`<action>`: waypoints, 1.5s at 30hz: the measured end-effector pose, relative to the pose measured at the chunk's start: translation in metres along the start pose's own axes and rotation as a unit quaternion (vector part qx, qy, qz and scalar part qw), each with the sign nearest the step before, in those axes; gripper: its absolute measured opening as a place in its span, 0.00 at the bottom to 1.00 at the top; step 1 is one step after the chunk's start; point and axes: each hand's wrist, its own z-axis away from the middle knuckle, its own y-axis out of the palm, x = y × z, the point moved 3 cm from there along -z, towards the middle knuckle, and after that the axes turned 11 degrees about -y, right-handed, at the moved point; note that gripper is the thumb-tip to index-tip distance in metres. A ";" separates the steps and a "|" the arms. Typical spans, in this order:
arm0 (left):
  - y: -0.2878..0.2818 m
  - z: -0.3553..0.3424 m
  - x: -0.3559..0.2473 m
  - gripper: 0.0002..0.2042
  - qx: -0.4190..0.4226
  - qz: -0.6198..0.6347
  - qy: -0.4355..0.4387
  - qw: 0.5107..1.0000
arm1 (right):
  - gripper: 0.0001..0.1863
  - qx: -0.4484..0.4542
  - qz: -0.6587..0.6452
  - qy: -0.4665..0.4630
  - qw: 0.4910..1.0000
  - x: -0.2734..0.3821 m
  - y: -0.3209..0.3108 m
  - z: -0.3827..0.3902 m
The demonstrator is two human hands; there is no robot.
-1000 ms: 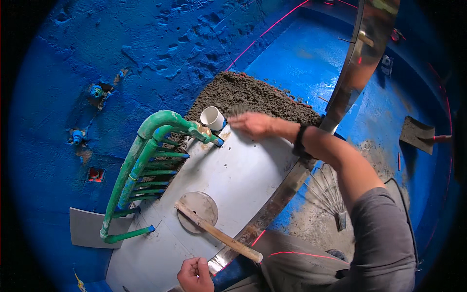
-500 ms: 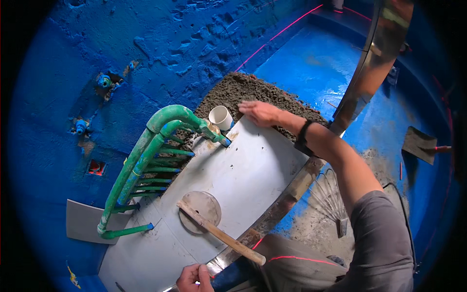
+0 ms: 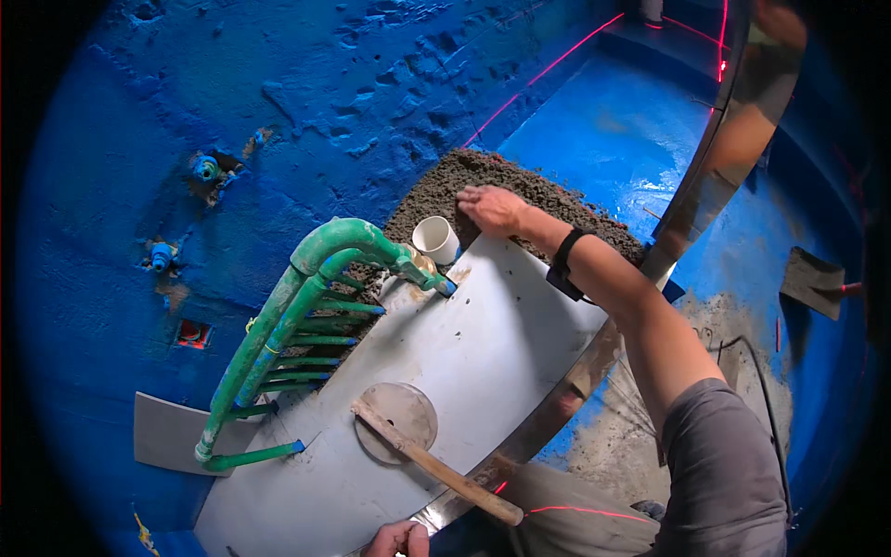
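Observation:
My right hand point(image 3: 492, 212) reaches far over a pale tile point(image 3: 501, 297), fingers stretched out. It lies against the rough grey mortar point(image 3: 557, 190) just beyond the tile's far edge. At the bottom, my left hand point(image 3: 399, 540) is curled beside the near end of a shiny metal strip point(image 3: 534, 427) along the tile's right side. Whether those fingers grip the strip is hidden by the picture's edge. A mallet lies on the tile, its round grey head point(image 3: 422, 418) flat and its wooden handle point(image 3: 464, 485) pointing toward me.
Green pipes point(image 3: 246, 371) with several branches rise on the left, by a white pipe stub point(image 3: 436, 239). The blue wall point(image 3: 306, 121) carries capped outlets. A grey board point(image 3: 176, 434) leans below. At right are a shovel point(image 3: 814, 282) and a black cable point(image 3: 766, 408); red laser lines cross wall and floor.
My right hand has slid off the tile's far edge onto the mortar, toward the wall. My left hand sits slightly lower and further right. The view has shifted a little; the mallet stays put.

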 end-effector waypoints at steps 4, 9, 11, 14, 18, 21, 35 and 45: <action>-0.001 -0.001 -0.005 0.06 0.004 -0.020 -0.011 1.000 | 0.21 -0.029 0.068 -0.045 0.996 0.011 0.005 -0.022; -0.006 -0.004 0.003 0.06 0.001 0.000 -0.022 1.000 | 0.12 0.043 0.142 -0.023 0.989 -0.011 0.012 -0.032; -0.009 -0.005 0.003 0.06 0.003 -0.006 -0.022 1.000 | 0.12 0.040 0.132 0.002 0.990 -0.014 0.004 -0.039; -0.011 -0.005 -0.015 0.06 -0.017 -0.028 0.013 0.999 | 0.12 0.017 0.020 0.030 0.999 -0.020 0.011 -0.038; -0.008 -0.007 -0.008 0.07 -0.022 -0.011 0.011 1.000 | 0.13 -0.002 0.002 0.093 0.996 -0.010 0.003 -0.051; -0.008 -0.007 0.002 0.08 -0.018 -0.060 0.013 0.998 | 0.13 0.033 0.009 0.095 0.995 -0.005 0.006 -0.061; 0.008 0.000 0.005 0.12 0.002 -0.037 0.034 0.999 | 0.06 -0.040 -0.145 -0.096 0.984 0.102 -0.021 0.032; 0.003 -0.003 -0.017 0.06 0.011 0.029 0.037 0.999 | 0.05 0.009 -0.226 -0.121 0.966 0.116 -0.002 0.014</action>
